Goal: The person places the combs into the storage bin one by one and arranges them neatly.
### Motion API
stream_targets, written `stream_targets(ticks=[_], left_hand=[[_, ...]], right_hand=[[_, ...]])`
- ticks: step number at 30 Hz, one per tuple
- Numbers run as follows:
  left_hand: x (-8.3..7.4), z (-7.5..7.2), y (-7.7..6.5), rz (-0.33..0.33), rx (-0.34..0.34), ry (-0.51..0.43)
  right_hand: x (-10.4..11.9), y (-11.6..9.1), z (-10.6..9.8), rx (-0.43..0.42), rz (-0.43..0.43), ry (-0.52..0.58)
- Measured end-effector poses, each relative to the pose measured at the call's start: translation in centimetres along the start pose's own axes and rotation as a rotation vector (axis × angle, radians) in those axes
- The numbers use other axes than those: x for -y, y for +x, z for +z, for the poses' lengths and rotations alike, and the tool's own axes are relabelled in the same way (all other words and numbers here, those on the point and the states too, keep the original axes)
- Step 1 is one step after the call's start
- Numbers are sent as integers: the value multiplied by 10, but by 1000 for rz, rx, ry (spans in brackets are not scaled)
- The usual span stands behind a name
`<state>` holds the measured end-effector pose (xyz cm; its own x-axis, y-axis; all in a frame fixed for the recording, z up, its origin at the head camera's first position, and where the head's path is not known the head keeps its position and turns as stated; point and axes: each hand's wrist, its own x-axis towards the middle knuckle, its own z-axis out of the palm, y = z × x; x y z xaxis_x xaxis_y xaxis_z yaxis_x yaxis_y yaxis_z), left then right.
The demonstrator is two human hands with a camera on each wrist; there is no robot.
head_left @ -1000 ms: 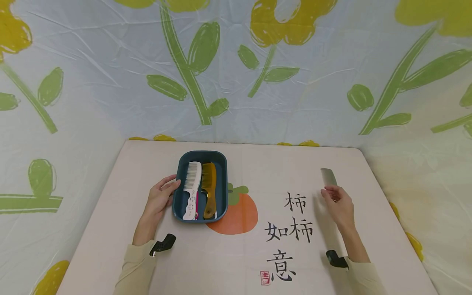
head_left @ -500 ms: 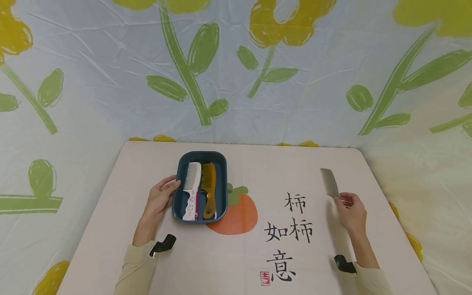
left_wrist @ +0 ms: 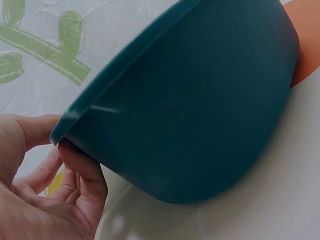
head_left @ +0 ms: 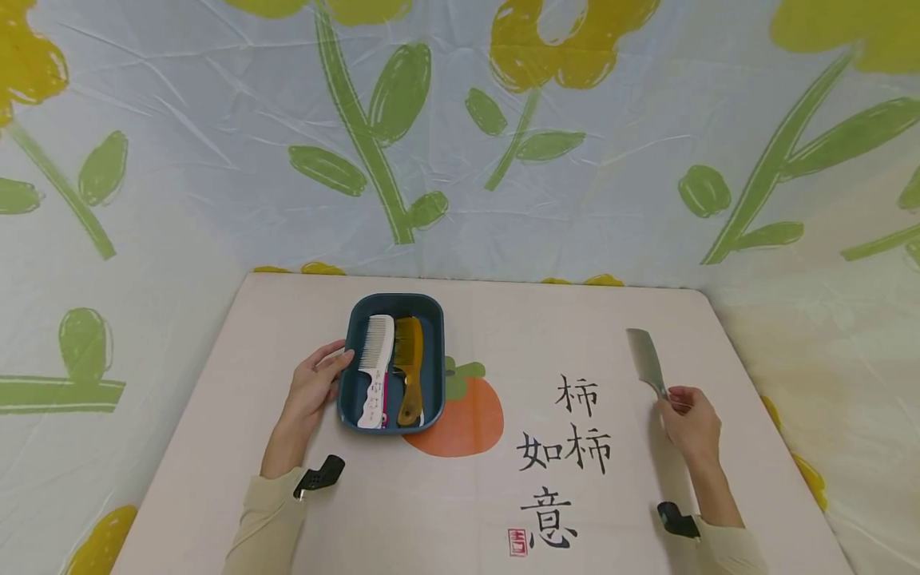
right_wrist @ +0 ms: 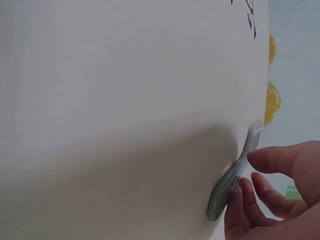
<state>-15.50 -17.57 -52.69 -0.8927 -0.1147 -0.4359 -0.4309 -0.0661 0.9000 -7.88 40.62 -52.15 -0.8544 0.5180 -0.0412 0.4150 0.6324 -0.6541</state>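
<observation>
My left hand (head_left: 313, 385) pinches the left rim of a dark teal tray (head_left: 434, 359), thumb on top and fingers underneath in the left wrist view. Inside the tray lie a white comb (head_left: 375, 351) and, to its right, an amber-brown comb (head_left: 410, 367). A bit of pink shows beside the white comb; what it belongs to is mostly hidden. Over on the right, my right hand (head_left: 691, 419) holds a grey-green comb (head_left: 647, 359) by its handle (right_wrist: 225, 192), between thumb and fingertips. Whether this comb touches the table is unclear.
A pale cloth (head_left: 402, 503) covers the table, printed with an orange persimmon (head_left: 474, 423) and black characters (head_left: 549, 515). A flower-patterned sheet (head_left: 611, 176) hangs behind and at both sides.
My right hand has slid right and towards me along the grey-green comb, from its toothed part to its handle, while the comb stays nearly in place. The left hand and tray have not moved.
</observation>
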Motion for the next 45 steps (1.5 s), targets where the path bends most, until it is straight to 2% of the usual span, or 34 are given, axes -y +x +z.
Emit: stream_targets(ticks=[8, 20, 27, 31, 45], left_hand=[[-2, 2, 0, -4, 8, -17], [-1, 1, 1, -8, 21, -33], [-2, 1, 0, -7, 21, -22], [-2, 1, 0, 0, 22, -29], [-3, -1, -1, 7, 21, -32]], right_hand=[[-4, 2, -4, 11, -43, -42], [2, 10, -15, 151, -13, -122], [4, 8, -19, 260, 23, -60], [8, 5, -19, 292, 34, -4], [33, 2, -5, 288, 11, 172]])
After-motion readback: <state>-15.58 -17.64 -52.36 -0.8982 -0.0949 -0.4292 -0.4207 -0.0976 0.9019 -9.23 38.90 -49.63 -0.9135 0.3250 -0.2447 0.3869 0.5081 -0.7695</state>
